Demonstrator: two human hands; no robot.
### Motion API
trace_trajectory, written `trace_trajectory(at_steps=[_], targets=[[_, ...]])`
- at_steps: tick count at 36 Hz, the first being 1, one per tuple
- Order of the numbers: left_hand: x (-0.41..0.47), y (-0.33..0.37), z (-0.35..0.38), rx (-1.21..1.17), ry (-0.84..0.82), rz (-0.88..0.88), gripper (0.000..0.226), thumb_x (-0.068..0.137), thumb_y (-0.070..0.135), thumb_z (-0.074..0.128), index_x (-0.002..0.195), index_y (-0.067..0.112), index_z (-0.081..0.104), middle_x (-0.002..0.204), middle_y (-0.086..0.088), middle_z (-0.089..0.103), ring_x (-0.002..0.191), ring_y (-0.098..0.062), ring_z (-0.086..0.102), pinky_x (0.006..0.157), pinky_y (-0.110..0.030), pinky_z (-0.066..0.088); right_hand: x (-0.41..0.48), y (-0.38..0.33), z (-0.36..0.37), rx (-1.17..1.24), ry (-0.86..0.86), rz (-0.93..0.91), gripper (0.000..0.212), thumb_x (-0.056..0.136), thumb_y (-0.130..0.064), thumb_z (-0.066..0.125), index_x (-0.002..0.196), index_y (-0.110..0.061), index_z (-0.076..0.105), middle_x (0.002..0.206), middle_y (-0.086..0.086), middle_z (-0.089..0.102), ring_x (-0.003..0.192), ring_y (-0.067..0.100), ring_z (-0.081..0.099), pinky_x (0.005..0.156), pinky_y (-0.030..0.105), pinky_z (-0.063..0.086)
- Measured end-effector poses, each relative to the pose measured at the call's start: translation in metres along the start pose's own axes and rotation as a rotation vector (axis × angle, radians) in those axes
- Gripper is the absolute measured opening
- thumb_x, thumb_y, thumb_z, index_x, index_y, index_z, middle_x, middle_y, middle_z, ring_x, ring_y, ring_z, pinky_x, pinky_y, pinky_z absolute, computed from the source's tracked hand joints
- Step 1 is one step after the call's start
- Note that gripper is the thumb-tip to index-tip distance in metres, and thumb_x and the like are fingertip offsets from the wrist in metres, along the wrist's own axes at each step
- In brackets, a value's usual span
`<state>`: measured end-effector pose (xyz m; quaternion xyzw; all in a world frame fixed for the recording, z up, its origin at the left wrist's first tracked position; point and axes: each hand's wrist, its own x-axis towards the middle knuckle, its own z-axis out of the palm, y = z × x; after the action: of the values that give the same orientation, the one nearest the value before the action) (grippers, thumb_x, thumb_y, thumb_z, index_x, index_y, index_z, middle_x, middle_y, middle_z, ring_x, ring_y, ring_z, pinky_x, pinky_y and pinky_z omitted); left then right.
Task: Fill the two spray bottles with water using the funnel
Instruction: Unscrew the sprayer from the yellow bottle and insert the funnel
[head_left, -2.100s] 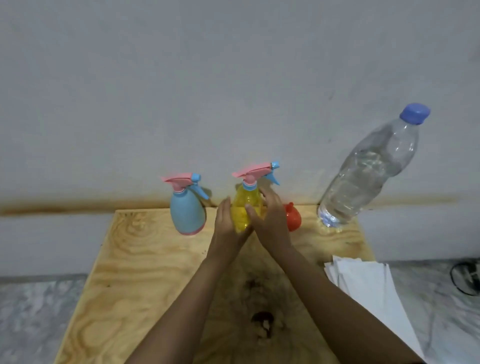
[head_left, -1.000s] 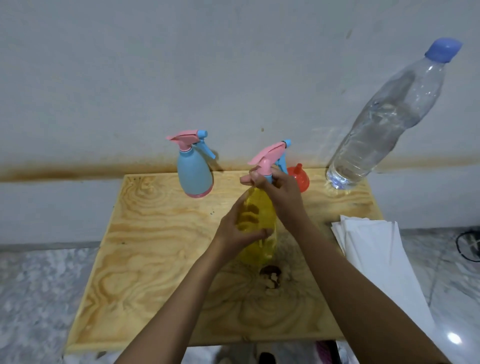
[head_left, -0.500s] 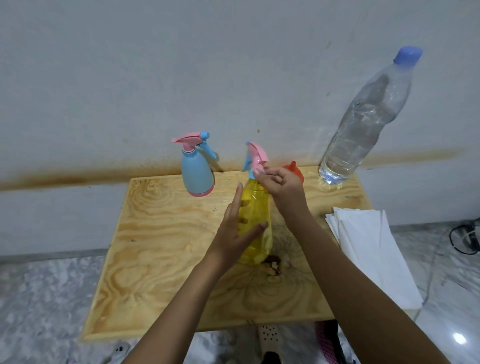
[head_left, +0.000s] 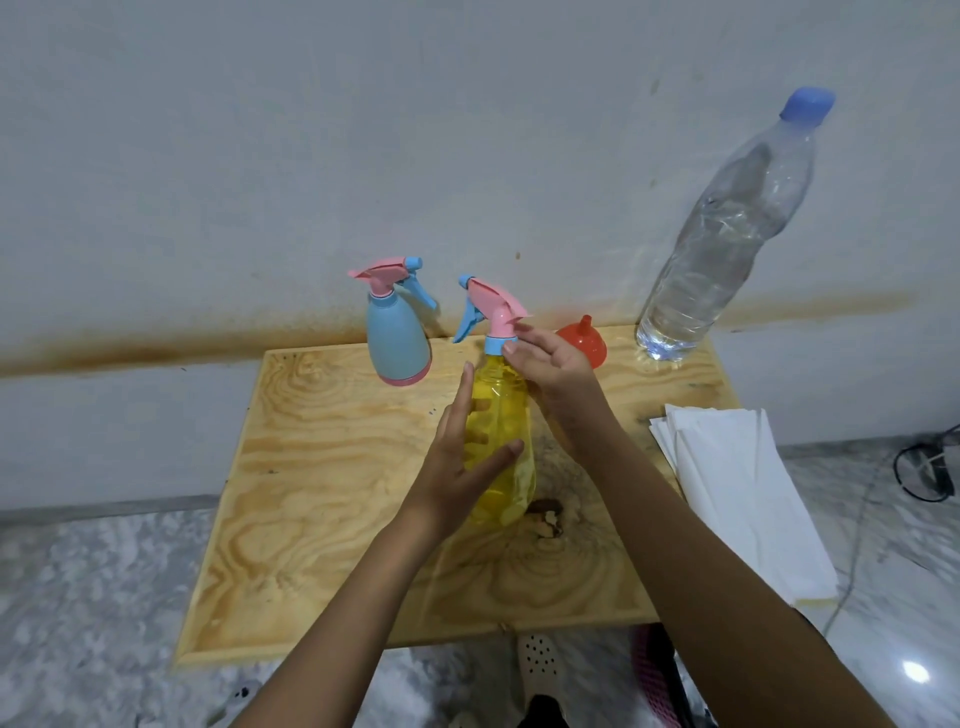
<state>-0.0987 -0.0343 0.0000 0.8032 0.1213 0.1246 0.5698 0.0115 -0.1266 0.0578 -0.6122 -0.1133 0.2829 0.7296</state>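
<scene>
Turned since a moment ago, the spray head on the yellow bottle (head_left: 501, 441) now points left. From the left: the blue bottle (head_left: 397, 338) stands capped at the back of the tabletop (head_left: 322, 467). The left hand (head_left: 462, 457) grips the yellow bottle mid-tabletop, thumb in front. The right hand (head_left: 556, 369) pinches its collar, apparently unscrewing. Just behind sits the red funnel (head_left: 584, 343), spout up, then the full, capped water bottle (head_left: 727, 234) at the back right corner. Napkins (head_left: 743, 493) overhang the right edge. Nothing is filled yet; both bottles remain. Bare wood lies left and front.
</scene>
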Motion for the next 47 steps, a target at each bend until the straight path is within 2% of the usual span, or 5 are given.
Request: trace_trajectory(at_steps=[6,13,32,38,47], targets=[[-0.004,0.0,-0.002,0.047,-0.028,0.013,0.082,0.079,0.059,0.06,0.136,0.061,0.002,0.132,0.051,0.012,0.124,0.027,0.02,0.098,-0.014,0.032,-0.003,0.0,0.011,-0.149,0.112,-0.169,0.024,0.08,-0.011,0.073,0.102,-0.004,0.067,0.083,-0.005,0.067,0.077,0.006,0.064,0.073,0.02,0.054],[-0.008,0.006,-0.006,0.043,-0.01,0.059,0.078,0.078,0.063,0.058,0.134,0.069,0.004,0.14,0.051,0.012,0.14,-0.001,0.025,0.111,-0.04,0.037,-0.001,0.002,0.008,-0.058,0.004,0.007,0.046,0.076,-0.038,0.068,0.113,-0.012,0.058,0.115,0.007,0.068,0.111,0.024,0.062,0.101,0.046,0.045],[-0.005,0.003,-0.013,0.101,-0.036,0.006,0.079,0.076,0.062,0.061,0.127,0.075,0.003,0.131,0.051,0.014,0.13,-0.004,0.035,0.106,-0.036,0.04,-0.007,-0.01,0.001,-0.165,-0.057,-0.186,0.02,0.088,-0.002,0.059,0.106,-0.01,0.065,0.091,-0.001,0.067,0.084,0.002,0.063,0.081,0.017,0.05],[-0.003,0.012,-0.015,-0.019,-0.034,-0.023,0.076,0.074,0.059,0.063,0.13,0.069,0.012,0.144,0.009,0.039,0.13,-0.009,0.041,0.103,-0.031,0.043,-0.002,-0.014,0.0,-0.173,-0.133,-0.147,0.027,0.093,-0.003,0.051,0.118,-0.005,0.06,0.098,-0.006,0.066,0.093,0.002,0.062,0.089,0.021,0.048],[0.0,0.022,-0.017,-0.443,-0.119,-0.114,0.094,0.052,0.066,0.079,0.133,0.045,0.036,0.126,0.014,0.059,0.112,-0.008,0.06,0.08,-0.021,0.052,0.009,-0.028,-0.007,0.423,-0.183,-0.026,0.023,0.094,-0.005,0.044,0.111,-0.007,0.058,0.105,0.008,0.067,0.105,0.022,0.062,0.099,0.033,0.048]])
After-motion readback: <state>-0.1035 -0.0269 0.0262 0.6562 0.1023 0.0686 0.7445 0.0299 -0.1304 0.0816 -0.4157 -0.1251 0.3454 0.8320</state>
